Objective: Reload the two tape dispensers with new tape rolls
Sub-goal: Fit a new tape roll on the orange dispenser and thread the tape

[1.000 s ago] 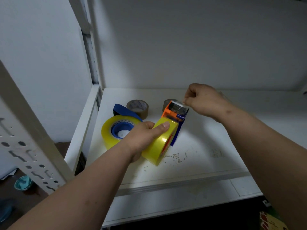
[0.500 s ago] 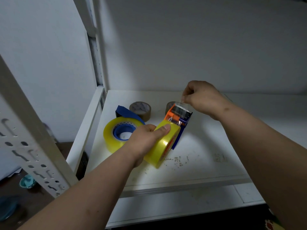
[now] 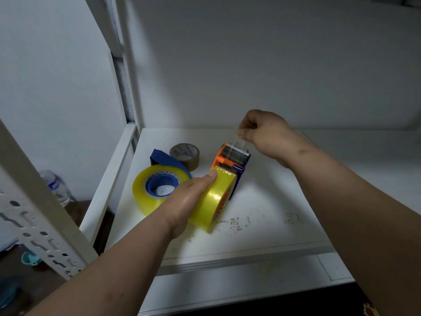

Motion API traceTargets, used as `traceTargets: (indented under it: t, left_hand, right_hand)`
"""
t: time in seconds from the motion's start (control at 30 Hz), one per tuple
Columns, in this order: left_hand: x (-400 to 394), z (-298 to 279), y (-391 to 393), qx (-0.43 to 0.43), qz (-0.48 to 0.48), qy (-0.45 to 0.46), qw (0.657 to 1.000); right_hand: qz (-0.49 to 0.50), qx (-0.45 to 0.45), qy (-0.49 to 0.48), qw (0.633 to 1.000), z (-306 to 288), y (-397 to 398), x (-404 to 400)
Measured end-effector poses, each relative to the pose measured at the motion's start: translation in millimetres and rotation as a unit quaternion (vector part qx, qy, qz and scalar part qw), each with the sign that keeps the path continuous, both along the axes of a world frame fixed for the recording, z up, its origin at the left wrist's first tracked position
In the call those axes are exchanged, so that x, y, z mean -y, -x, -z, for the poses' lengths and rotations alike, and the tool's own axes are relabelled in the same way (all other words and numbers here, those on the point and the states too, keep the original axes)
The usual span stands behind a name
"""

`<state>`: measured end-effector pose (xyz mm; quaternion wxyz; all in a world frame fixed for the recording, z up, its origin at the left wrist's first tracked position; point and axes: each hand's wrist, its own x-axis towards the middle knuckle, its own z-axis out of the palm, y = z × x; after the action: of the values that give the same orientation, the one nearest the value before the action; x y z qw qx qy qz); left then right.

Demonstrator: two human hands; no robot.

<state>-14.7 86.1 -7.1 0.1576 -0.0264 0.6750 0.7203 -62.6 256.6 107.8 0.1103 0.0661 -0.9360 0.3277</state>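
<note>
An orange and blue tape dispenser [image 3: 230, 158] stands on the white shelf [image 3: 262, 201] with a yellow-clear tape roll [image 3: 214, 197] mounted in it. My left hand [image 3: 189, 199] grips that roll from the left, thumb on its top. My right hand [image 3: 264, 133] pinches the clear tape end [image 3: 239, 142] and holds it up just above the dispenser's toothed blade. A second dispenser, blue [image 3: 164, 158], lies flat to the left with its own yellow-clear roll [image 3: 155, 190]. Behind it sits a small brown tape roll [image 3: 185, 155].
The shelf's white back wall and a slotted upright post [image 3: 123, 65] close the left rear corner. A perforated metal beam [image 3: 34, 201] crosses the lower left. A plastic bottle [image 3: 58, 188] stands on the floor beyond the shelf's left edge. Scuffed marks dot the shelf's front area.
My right hand has lifted the tape end up past the blade, stretching a short strip. My left hand stays on the roll.
</note>
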Motion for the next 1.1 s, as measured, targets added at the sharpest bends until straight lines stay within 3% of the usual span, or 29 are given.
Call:
traceTargets:
  t: [0.33,0.5,0.6,0.9,1.1]
  left_hand:
    - [-3.9,-5.9,-9.6,0.017,0.003,-0.044,0.999]
    - [-7.8,-5.0,-10.1,-0.023,-0.016,-0.004,1.0]
    - [-7.7,-4.9,-9.7,-0.035,-0.026,0.004,0.999]
    - [1.7,-0.1,-8.9,-0.031,-0.026,-0.054,0.998]
    - [2.5,-1.1,-8.4,-0.019,-0.004,-0.06,0.998]
  right_hand:
    - [-0.031,-0.049,-0.048,0.997,4.3,1.3,6.7]
    - [-0.023,-0.108,-0.051,0.993,-11.3,1.1,10.0]
    - [-0.028,-0.089,-0.055,0.994,-18.3,2.0,6.2]
    - [-0.036,-0.086,0.027,0.995,-25.5,6.6,4.4]
    - [-0.051,-0.024,0.104,0.993,-30.9,10.7,-3.0]
